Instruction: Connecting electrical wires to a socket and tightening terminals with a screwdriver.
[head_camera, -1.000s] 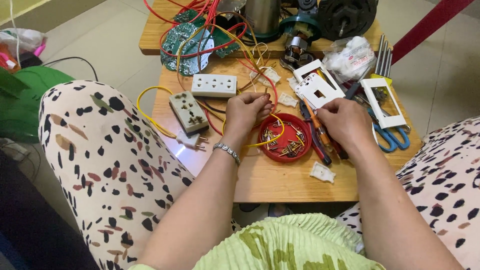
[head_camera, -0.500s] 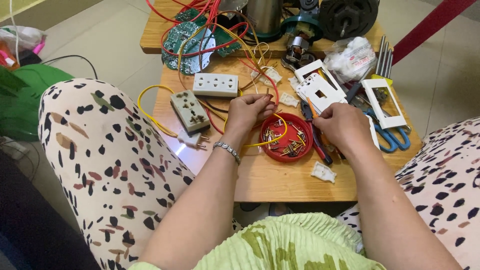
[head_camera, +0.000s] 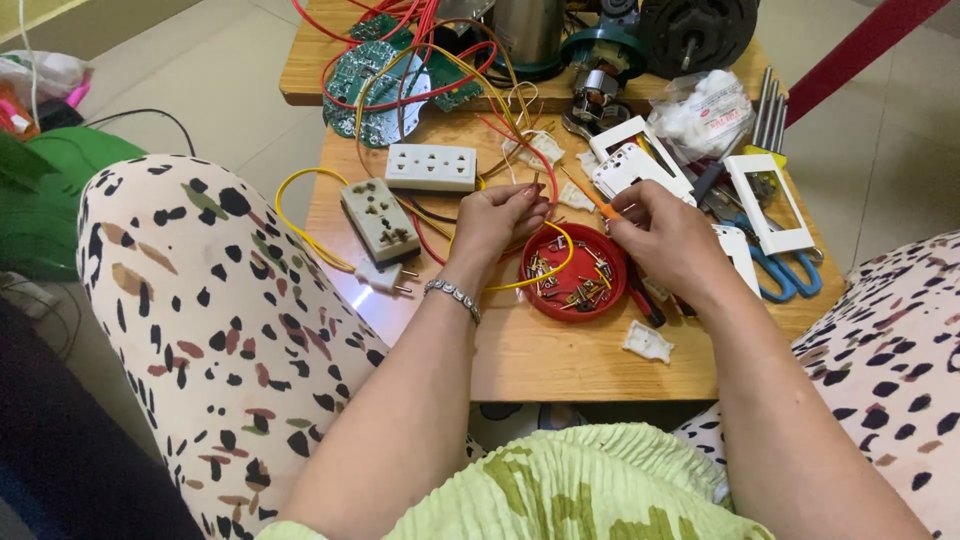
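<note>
1. Left of centre on the small wooden bench (head_camera: 560, 360) lie a grey-beige rectangular socket block (head_camera: 381, 220) and, above it, a white rectangular multi-socket strip (head_camera: 432, 166), both untouched.
2. The left hand (head_camera: 497, 218), with a beaded silver bracelet at the wrist, is pinched shut on a thin yellow insulated wire (head_camera: 545, 268) that loops down over the round red plastic dish of small metal pins and screws (head_camera: 573, 272). Since a second ago this hand has risen slightly from the dish's edge.
3. The right hand (head_camera: 668, 240) has moved up and leftward, off the dish's right rim; its fingers are closed around an orange-handled slim tool (head_camera: 588, 197) whose tip points toward the left hand. The hands are now closer together, above the dish, suggesting the wire end is being worked.
4. At the right edge lie blue-handled scissors (head_camera: 785, 272) and a white rectangular faceplate frame (head_camera: 768, 203).
</note>
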